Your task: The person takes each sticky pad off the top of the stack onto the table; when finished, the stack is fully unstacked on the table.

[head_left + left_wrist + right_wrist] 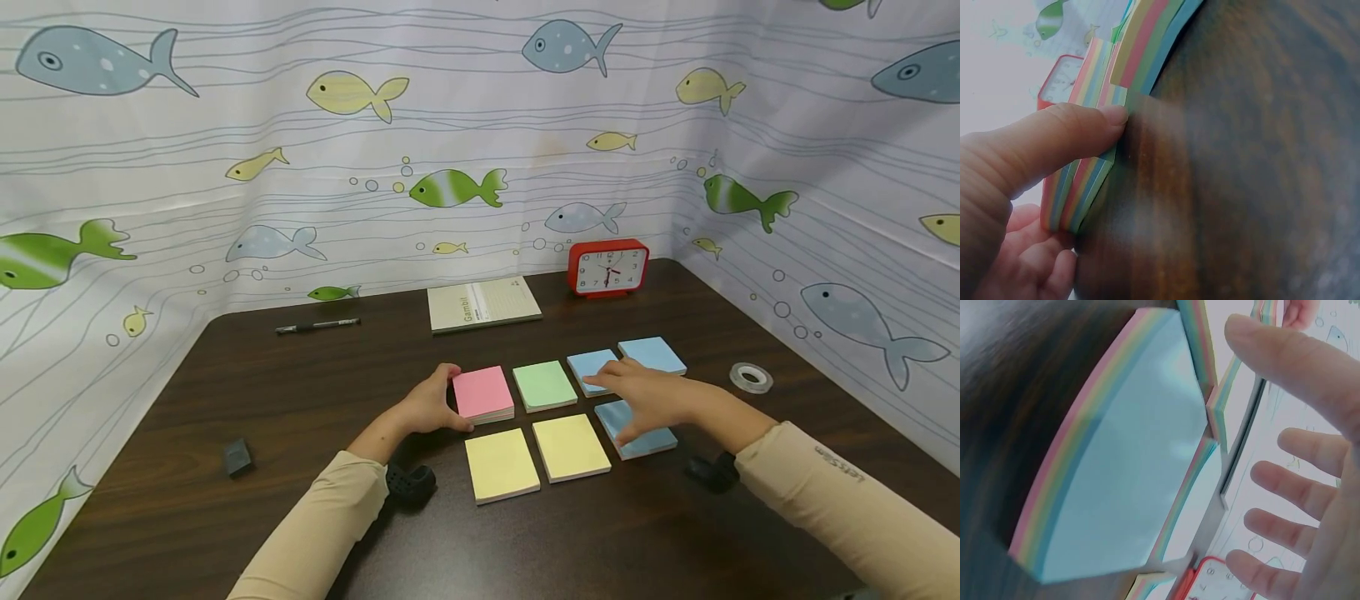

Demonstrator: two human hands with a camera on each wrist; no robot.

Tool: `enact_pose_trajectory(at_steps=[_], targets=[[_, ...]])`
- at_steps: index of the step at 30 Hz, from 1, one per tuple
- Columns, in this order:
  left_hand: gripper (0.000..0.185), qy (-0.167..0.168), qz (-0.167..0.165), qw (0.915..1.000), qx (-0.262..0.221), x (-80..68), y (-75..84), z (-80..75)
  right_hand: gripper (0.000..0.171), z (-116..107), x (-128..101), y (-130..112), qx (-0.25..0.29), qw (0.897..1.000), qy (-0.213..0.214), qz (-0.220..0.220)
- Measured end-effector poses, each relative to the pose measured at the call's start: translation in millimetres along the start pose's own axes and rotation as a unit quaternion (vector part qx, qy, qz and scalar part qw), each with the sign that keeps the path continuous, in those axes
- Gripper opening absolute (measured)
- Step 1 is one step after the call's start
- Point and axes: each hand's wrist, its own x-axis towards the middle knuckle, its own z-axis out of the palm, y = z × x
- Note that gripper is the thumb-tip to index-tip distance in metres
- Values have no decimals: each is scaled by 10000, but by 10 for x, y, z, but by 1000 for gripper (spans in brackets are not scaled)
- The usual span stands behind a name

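My left hand grips a stack of sticky notes with a pink top by its left side, thumb at the near edge. In the left wrist view, the banded edges of the stack look like two pads, one upon the other. A green sticky note pad lies just right of it. Two yellow pads sit side by side in front. My right hand hovers with spread fingers over the blue pads; the nearest blue pad shows striped edges. Two more blue pads lie behind that hand.
A notepad and a red alarm clock stand at the back of the dark table. At left are a pen and a small dark block. A tape roll lies at right. Fish-patterned curtains surround the table.
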Motion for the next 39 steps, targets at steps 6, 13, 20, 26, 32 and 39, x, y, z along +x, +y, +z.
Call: enact_pose_trajectory(at_steps=[6, 13, 20, 26, 32, 39], targets=[[86, 16, -38, 10000, 14, 11, -7, -3, 82, 1, 139, -132, -108, 9998, 128, -63], [85, 16, -18, 10000, 39, 18, 9, -4, 74, -18, 305, -298, -24, 9999, 150, -21], [86, -30, -32, 10000, 24, 28, 2, -2, 70, 22, 488, -355, -142, 9990, 381, -201], [86, -37, -13, 10000, 5, 30, 15, -8, 65, 43, 621, -403, -84, 9987, 466, -190], [86, -38, -14, 10000, 7, 25, 8, 2, 68, 41, 775, -475, -196, 9992, 351, -20], [86, -45, -53, 10000, -19, 26, -9, -1, 74, -3, 978, -559, -352, 9992, 161, 18]])
